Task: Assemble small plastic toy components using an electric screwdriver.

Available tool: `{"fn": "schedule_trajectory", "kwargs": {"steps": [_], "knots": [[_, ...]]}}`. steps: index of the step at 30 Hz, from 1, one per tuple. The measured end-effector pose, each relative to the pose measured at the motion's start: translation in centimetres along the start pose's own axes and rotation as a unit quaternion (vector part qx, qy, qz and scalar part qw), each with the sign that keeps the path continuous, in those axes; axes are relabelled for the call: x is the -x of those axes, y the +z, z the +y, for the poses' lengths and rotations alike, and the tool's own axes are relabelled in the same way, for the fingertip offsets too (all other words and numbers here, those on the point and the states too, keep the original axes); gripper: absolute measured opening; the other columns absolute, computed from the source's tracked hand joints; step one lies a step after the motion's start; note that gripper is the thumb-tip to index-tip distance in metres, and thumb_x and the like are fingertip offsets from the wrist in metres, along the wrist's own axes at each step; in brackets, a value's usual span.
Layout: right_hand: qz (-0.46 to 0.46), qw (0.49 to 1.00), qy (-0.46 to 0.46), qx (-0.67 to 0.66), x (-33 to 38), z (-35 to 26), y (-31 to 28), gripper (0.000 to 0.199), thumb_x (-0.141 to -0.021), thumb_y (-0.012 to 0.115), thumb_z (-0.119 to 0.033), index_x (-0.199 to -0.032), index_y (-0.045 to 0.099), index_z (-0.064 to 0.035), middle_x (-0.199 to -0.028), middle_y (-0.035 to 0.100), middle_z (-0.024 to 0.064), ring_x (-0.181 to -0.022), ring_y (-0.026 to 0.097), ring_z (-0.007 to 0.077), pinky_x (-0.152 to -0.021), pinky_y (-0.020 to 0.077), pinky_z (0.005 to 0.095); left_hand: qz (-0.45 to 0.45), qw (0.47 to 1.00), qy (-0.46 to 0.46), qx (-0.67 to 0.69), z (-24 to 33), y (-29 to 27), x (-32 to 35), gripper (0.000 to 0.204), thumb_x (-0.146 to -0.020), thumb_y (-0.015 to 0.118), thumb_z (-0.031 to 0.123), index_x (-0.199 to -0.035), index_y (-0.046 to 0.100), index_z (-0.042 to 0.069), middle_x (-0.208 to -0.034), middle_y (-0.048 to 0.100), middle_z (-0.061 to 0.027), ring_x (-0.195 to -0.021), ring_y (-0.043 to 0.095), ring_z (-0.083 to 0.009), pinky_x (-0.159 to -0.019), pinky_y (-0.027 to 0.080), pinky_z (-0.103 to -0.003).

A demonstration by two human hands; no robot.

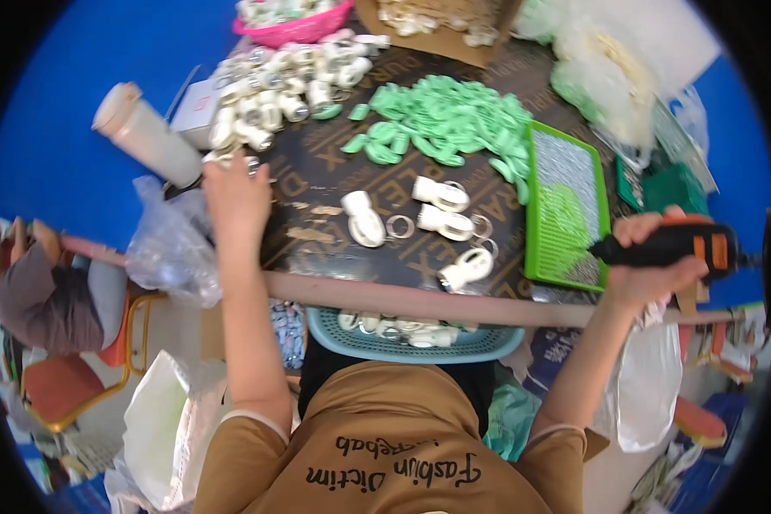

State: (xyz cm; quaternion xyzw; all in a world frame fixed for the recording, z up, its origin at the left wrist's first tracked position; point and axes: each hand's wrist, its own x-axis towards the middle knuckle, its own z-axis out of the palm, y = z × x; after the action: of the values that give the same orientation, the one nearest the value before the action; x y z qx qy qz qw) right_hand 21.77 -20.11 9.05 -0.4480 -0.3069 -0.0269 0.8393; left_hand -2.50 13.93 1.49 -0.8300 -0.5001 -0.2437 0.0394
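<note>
My right hand [651, 265] is wrapped round a black electric screwdriver [672, 247] with an orange label, its tip pointing left over the edge of a green tray [533, 214]. At the near left end of a heap of white plastic keyring pieces [270, 98], my left hand [236, 197] has its fingers closed about one small white piece [252, 163], partly hidden by them. Between my hands lie several more white pieces [444, 223] with metal rings. Beyond them spreads a pile of mint-green oval plastic covers [450, 116].
Small silvery screws [565, 167] partly fill the tray. A capped bottle [146, 133] leans at the left beside a white box [195, 111]. A blue basket [415, 351] of white parts sits on my lap. Farther off are a pink basket [295, 32] and an open carton [441, 47].
</note>
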Motion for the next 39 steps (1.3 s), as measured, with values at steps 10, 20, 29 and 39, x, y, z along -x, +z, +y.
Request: {"fn": "schedule_trajectory", "kwargs": {"steps": [10,20,29,39], "knots": [[0.010,0.997,0.012,0.069,-1.6,3.6,0.5,0.069,-0.073,0.046,-0.069,-0.097,0.044,-0.0045,-0.058,0.046,0.0069,-0.050,0.044,0.0170,-0.048,0.0378,0.0296,-0.077,0.997,-0.016,0.024,0.4,-0.5,0.2,0.027,-0.080,0.058,0.021,-0.094,0.049,0.000,-0.098,0.046,-0.0215,-0.084,0.052,-0.0402,-0.075,0.042,-0.045],[-0.016,0.998,0.001,0.066,-2.5,5.7,1.2,0.063,-0.078,0.044,-0.064,-0.094,0.042,-0.0034,-0.054,0.045,0.0076,-0.045,0.044,0.0160,-0.044,0.0379,0.0284,-0.151,0.981,0.053,0.109,1.8,-0.4,1.6,0.051,-0.072,0.057,0.016,-0.117,0.045,-0.005,-0.112,0.050,-0.0260,-0.101,0.050,-0.0381,-0.087,0.040,-0.042],[-0.025,0.997,-0.019,0.074,-2.7,6.5,0.9,0.060,-0.085,0.038,-0.058,-0.092,0.044,0.0003,-0.054,0.049,0.0095,-0.044,0.048,0.0161,-0.042,0.0384,0.0255,-0.151,0.906,-0.008,0.394,4.8,-3.2,2.4,0.034,-0.075,0.058,0.008,-0.105,0.045,-0.001,-0.091,0.050,-0.0117,-0.084,0.054,-0.0200,-0.068,0.046,-0.028],[-0.031,0.996,0.014,0.085,-2.6,5.9,1.4,0.065,-0.077,0.043,-0.066,-0.095,0.043,-0.0037,-0.054,0.044,0.0078,-0.045,0.044,0.0177,-0.044,0.0377,0.0284,-0.484,0.480,-0.068,0.729,11.2,-3.9,10.4,0.052,-0.079,0.059,0.004,-0.126,0.037,0.004,-0.096,0.052,-0.0036,-0.081,0.051,-0.0101,-0.072,0.044,-0.024]]}}
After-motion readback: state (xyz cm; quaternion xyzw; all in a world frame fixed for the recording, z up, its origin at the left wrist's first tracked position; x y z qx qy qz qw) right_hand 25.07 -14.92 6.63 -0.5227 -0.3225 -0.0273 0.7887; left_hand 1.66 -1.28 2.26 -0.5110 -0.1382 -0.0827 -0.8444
